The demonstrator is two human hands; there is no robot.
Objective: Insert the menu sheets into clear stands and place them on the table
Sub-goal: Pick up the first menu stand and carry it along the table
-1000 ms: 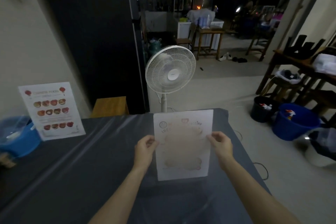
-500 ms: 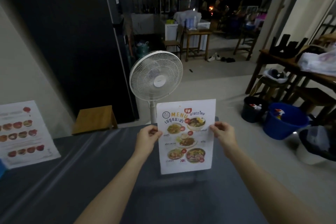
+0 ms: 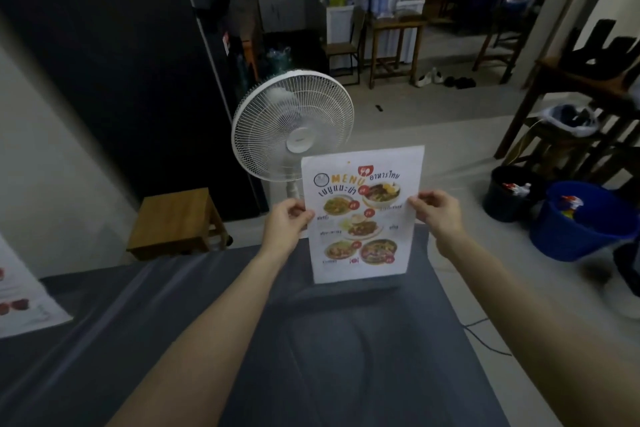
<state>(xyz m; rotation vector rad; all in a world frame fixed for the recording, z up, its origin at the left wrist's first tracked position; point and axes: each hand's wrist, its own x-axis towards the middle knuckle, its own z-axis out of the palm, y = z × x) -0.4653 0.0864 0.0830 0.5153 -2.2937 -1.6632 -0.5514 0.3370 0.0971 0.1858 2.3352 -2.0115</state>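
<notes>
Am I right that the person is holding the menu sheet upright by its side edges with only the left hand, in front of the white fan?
Not quite: both hands hold it. The head view shows the left hand and right hand each pinching a side edge of the menu sheet, upright before the white fan.

Grey cloth-covered table (image 3: pixel 329 357) in front of me is bare across its middle and near side, open room for either arm. Upright printed menu sheet (image 3: pixel 362 215) in my grip blocks the far edge centre. White pedestal fan (image 3: pixel 292 125) stands just behind it. Second standing menu card (image 3: pixel 20 302) occupies the table's far-left edge.
</notes>
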